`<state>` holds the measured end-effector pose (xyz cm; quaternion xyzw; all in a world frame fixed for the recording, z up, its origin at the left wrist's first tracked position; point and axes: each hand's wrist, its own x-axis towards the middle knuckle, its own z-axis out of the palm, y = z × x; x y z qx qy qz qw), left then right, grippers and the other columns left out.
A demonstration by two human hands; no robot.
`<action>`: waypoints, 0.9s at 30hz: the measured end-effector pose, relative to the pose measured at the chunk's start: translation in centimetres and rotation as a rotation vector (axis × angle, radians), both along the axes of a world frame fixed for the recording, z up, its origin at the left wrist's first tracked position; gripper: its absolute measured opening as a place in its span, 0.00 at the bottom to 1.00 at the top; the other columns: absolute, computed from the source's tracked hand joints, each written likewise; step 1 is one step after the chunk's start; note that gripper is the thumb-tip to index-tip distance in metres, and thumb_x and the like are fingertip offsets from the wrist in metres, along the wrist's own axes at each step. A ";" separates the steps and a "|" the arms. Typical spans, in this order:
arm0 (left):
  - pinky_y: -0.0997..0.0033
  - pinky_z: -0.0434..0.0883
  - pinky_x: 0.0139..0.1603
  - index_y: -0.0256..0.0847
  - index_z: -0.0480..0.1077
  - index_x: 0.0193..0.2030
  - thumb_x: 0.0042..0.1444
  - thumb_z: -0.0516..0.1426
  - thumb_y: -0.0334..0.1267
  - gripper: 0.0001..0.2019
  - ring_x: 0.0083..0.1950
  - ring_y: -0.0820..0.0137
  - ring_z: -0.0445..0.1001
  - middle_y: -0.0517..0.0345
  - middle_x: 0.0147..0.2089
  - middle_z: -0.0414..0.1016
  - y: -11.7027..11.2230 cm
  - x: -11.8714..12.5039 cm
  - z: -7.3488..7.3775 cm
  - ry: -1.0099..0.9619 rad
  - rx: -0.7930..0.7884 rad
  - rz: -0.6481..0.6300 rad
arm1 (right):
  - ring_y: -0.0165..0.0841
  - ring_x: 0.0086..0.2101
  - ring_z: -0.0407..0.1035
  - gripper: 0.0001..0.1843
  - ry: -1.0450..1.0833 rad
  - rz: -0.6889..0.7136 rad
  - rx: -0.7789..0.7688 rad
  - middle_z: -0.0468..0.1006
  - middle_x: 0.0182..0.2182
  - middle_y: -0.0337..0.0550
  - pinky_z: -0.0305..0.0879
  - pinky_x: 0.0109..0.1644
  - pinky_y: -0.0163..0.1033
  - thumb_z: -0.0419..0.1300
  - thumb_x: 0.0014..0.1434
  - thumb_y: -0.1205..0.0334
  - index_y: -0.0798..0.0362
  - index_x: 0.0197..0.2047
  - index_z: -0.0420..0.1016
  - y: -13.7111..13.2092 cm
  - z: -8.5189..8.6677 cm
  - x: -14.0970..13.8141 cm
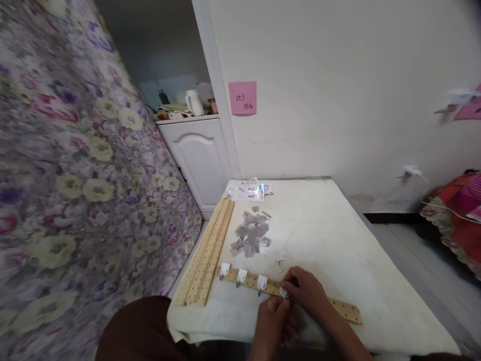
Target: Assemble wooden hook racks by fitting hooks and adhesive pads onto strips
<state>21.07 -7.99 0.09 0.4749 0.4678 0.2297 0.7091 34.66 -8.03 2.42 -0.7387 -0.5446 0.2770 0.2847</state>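
Note:
A perforated wooden strip [347, 311] lies across the near part of the table. Three white hooks with metal prongs, such as the white hook [262, 284], sit along its left part. Farther right, both hands meet at another white adhesive-style hook [284, 293], mostly covered by fingers. My right hand [306, 290] has thumb and fingers closed on its upper part, over the strip. My left hand [273, 316] pinches at its lower end, at the strip's near edge. Just beyond the hands lies a loose metal hook [280, 265].
More perforated wooden strips [206, 250] lie along the table's left edge. Small clear packets [251, 233] are piled mid-table, with printed packaging [246, 191] at the far end. A floral curtain [93, 165] hangs at left; a wall stands behind the table [319, 220].

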 end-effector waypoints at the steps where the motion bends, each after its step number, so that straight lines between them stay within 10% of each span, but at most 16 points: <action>1: 0.78 0.54 0.12 0.40 0.61 0.27 0.43 0.56 0.59 0.22 0.14 0.74 0.68 0.62 0.19 0.71 0.0 0.0 -0.1 0.001 0.000 0.002 | 0.31 0.30 0.68 0.07 0.001 -0.002 -0.002 0.76 0.28 0.37 0.56 0.32 0.34 0.58 0.51 0.56 0.50 0.28 0.73 0.0 0.0 0.0; 27: 0.77 0.54 0.12 0.41 0.59 0.26 0.42 0.56 0.57 0.20 0.14 0.75 0.68 0.63 0.19 0.71 0.1 0.2 0.9 0.014 -0.024 -0.034 | 0.29 0.28 0.68 0.07 0.054 0.028 -0.072 0.77 0.26 0.35 0.53 0.29 0.32 0.63 0.44 0.56 0.50 0.27 0.73 0.9 -0.1 0.7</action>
